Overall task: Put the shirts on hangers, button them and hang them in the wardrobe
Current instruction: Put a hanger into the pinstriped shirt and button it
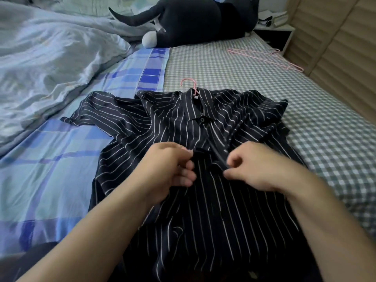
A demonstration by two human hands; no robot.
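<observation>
A dark striped shirt [203,159] lies flat on the bed [223,64], front up, collar toward 12 o'clock and hem toward 6 o'clock. A pink hanger [190,86] sits inside it; only the hook shows, sticking out of the collar at 12 o'clock. The top button [202,119] under the collar is fastened. Below it, at the centre of the shirt, both hands work on the front opening. The left hand [173,167], coming from 7 o'clock, has its fingers curled and pinches the left edge of the opening. The right hand [250,167], coming from 5 o'clock, has its fingers curled and pinches the right edge, a dark fold rising between thumb and forefinger. A second pink hanger [264,58] lies bare on the checked sheet at 1 o'clock, well apart from the shirt. A crumpled pale blue quilt [50,58] fills the 10 o'clock side. A dark plush toy [193,21] rests at 12 o'clock.
</observation>
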